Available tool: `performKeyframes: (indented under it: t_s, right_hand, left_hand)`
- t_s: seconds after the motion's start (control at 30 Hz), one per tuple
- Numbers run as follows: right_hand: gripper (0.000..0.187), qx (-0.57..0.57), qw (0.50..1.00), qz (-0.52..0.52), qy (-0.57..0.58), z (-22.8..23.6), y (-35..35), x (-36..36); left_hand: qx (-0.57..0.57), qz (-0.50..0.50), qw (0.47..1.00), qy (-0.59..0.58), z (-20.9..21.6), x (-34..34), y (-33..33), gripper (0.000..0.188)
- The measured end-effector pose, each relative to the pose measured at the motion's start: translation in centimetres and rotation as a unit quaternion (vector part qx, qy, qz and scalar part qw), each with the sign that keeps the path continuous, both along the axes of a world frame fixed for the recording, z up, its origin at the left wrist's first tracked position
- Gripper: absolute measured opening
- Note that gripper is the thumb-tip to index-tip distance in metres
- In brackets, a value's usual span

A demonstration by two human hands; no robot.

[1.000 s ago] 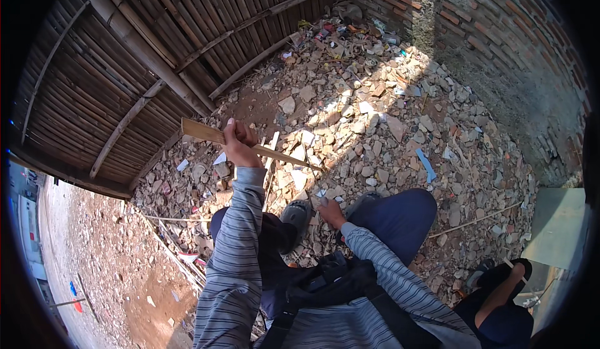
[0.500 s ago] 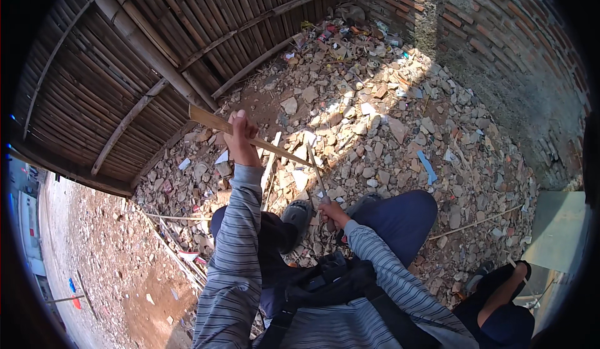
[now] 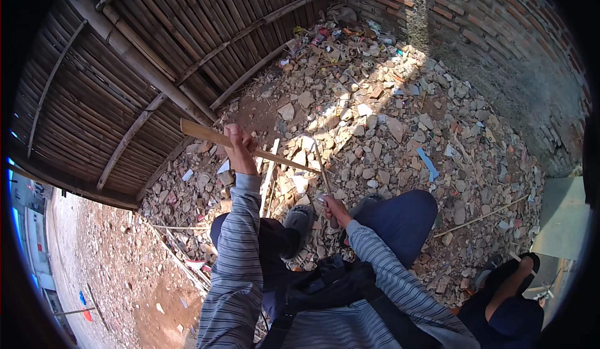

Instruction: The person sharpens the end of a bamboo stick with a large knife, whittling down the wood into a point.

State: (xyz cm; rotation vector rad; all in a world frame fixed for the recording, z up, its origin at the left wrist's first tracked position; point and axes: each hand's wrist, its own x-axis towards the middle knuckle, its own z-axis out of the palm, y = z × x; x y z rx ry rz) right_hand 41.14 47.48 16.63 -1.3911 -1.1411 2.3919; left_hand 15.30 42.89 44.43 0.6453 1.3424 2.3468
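Observation:
My left hand is closed round a flat, pale bamboo strip. The wide end of the strip sticks out to the left, and its narrow end slants down to the right. In front of my knees, my right hand grips a knife by its handle. The long, narrow knife blade points away from me and crosses the narrow end of the strip. Whether the blade touches the strip or cuts into it, I cannot tell.
Rubble covers the ground around my grey clogs. Loose bamboo sticks lie beyond my left foot. A bamboo wall rises at the left, a brick wall at the right. Another person's leg is at the lower right.
The bamboo strip and my left hand have come slightly lower. The knife blade has shifted a little to the right, still crossing the strip's narrow end. Both hands keep their hold.

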Motion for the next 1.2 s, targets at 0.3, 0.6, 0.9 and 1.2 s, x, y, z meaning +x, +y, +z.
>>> performKeyframes:
  t_s: [0.3, 0.6, 0.9, 1.2]
  right_hand:
    - [0.064, -0.112, 0.985, 0.03, 0.125, 1.6, -0.7, -0.7]
    - [0.045, 0.071, 0.995, 0.069, 0.004, -0.7, -0.6, 0.6]
    - [0.026, 0.048, 0.996, 0.063, -0.04, -1.5, -0.6, 0.0]
    - [0.036, 0.365, 0.926, 0.045, -0.088, -3.9, 0.0, -1.6]
  left_hand:
    - [0.061, -0.132, 0.987, 0.063, 1.1, 1.5, 0.9, 0.037]
    - [-0.175, -0.295, 0.921, 0.184, 1.3, 2.2, 0.7, 0.02]
    - [-0.16, -0.02, 0.98, 0.118, -1.0, 3.0, 2.7, 0.055]
    - [-0.127, -0.029, 0.99, 0.049, -1.3, 2.1, 2.4, 0.048]
